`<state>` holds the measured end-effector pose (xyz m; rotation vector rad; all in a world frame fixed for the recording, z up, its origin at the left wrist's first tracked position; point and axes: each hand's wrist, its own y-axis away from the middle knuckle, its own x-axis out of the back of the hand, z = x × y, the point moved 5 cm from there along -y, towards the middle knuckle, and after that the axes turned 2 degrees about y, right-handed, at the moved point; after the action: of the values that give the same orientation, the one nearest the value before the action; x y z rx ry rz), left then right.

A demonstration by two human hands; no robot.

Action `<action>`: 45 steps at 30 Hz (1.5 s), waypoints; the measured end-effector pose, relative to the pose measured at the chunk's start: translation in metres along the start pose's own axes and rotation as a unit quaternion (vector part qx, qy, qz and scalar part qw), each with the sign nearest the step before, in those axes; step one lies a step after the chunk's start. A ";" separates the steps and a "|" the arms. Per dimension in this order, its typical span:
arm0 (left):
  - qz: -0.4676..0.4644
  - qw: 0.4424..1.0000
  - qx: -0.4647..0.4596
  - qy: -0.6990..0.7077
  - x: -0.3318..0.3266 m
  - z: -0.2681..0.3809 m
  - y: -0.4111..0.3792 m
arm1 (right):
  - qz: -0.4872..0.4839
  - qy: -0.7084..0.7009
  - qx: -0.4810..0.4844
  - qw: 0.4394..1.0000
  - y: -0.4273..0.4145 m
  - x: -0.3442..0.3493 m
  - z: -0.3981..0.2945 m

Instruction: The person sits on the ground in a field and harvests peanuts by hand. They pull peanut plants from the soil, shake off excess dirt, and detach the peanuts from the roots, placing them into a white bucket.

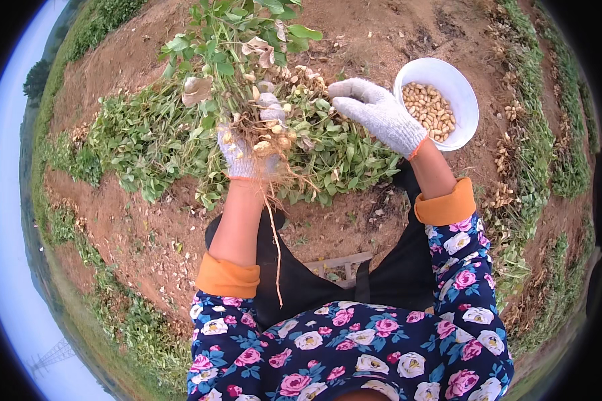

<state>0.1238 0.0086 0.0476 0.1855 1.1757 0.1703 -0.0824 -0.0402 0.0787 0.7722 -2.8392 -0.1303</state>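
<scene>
In a white knitted glove, my left hand (243, 156) grips an uprooted peanut plant (226, 65) by its stems near the roots. Leaves fan out at the top of the picture, and a long thin root dangles towards my lap. Several peanut pods (263, 148) cling among the roots around my gloved fingers. My right hand (373, 111), gloved the same way, hovers to the right of the plant; its thumb and fingers are apart and I see nothing held in them. Just beyond that wrist stands a white plastic bucket (467, 128) with loose peanut pods (429, 110) in the bottom.
A row of pulled peanut plants (145, 135) lies across the soil before me. More rows with pods showing (516, 150) run along the right. A slatted stool or crate (343, 263) shows between my legs. Bare reddish soil (361, 30) lies beyond the row.
</scene>
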 end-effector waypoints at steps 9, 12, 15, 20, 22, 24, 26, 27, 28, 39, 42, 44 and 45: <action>0.021 0.997 0.002 -0.073 -0.009 -0.012 -0.007 | -0.164 -0.217 -0.107 0.956 0.008 -0.071 0.008; 0.026 0.998 0.042 -0.027 -0.003 -0.013 -0.010 | -0.197 -0.173 -0.108 0.959 0.005 -0.069 0.011; -0.025 0.998 0.060 -0.013 -0.002 -0.016 -0.010 | -0.205 -0.165 -0.108 0.959 0.010 -0.068 0.003; 0.052 0.989 0.004 -0.137 -0.015 -0.016 -0.007 | -0.215 -0.091 -0.084 0.969 0.016 -0.068 0.000; 0.062 0.987 0.005 -0.148 -0.012 -0.016 -0.009 | -0.222 -0.042 -0.079 0.971 0.016 -0.068 0.000; 0.069 0.986 -0.004 -0.151 -0.014 -0.016 -0.007 | -0.244 -0.032 -0.086 0.966 0.015 -0.069 0.005; 0.061 0.984 -0.003 -0.165 -0.018 -0.018 -0.004 | -0.242 0.005 -0.065 0.968 0.010 -0.070 0.012; 0.056 0.983 -0.003 -0.172 -0.019 -0.018 -0.003 | -0.242 0.024 -0.054 0.969 0.009 -0.072 0.018; 0.149 0.967 -0.050 -0.201 -0.016 -0.022 -0.003 | -0.177 0.151 0.016 0.972 0.007 -0.066 0.023; 0.253 0.920 -0.107 -0.279 -0.001 -0.036 0.000 | -0.032 0.518 0.038 0.854 0.001 -0.073 0.026; 0.202 0.952 -0.044 -0.226 -0.014 -0.044 -0.005 | 0.002 0.535 0.012 0.845 -0.012 -0.067 0.059; 0.188 0.957 -0.047 -0.218 -0.011 -0.040 -0.007 | -0.052 0.558 0.016 0.828 -0.012 -0.069 0.046; 0.180 0.953 -0.056 -0.236 -0.010 -0.041 -0.007 | -0.026 0.546 0.036 0.837 -0.012 -0.065 0.044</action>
<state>0.0820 0.0019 0.0397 0.3217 0.6460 0.4851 -0.0307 -0.0156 0.0229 0.6300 -1.7281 0.3202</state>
